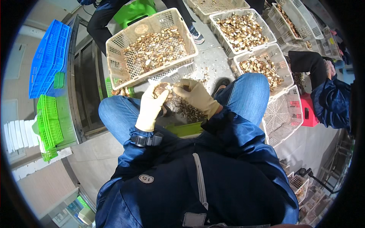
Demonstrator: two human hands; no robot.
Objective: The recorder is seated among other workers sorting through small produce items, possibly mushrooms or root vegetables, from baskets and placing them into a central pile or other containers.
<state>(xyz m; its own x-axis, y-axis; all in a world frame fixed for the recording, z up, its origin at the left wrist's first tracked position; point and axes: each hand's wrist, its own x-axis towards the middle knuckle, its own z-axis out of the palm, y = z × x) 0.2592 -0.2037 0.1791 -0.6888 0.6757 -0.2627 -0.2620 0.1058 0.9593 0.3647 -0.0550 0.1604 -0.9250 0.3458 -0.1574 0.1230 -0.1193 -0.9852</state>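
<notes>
My left hand (149, 105), in a cream rubber glove, grips a brown mushroom (162, 87) between thumb and fingers. Pale, broken flesh shows at the mushroom's right edge. My right hand (196, 97), gloved the same way, has its fingers curled in close beside that edge. Whether anything is pinched inside them is hidden. Both hands are raised over the gap between my knees. Below them, a heap of dark and white mushroom scraps (189, 111) covers the floor. Just beyond stands a large white plastic crate (152, 75) with many mushroom pieces (159, 47) spread over its mesh bottom.
White crates of mushrooms (242, 31) line my right side, and an emptier-looking crate (281, 119) sits by my right knee. A green crate (107, 87) is near my left knee. Blue crates (50, 62) rest on a metal bench. Other people sit ahead and at right, near a red stool (308, 111).
</notes>
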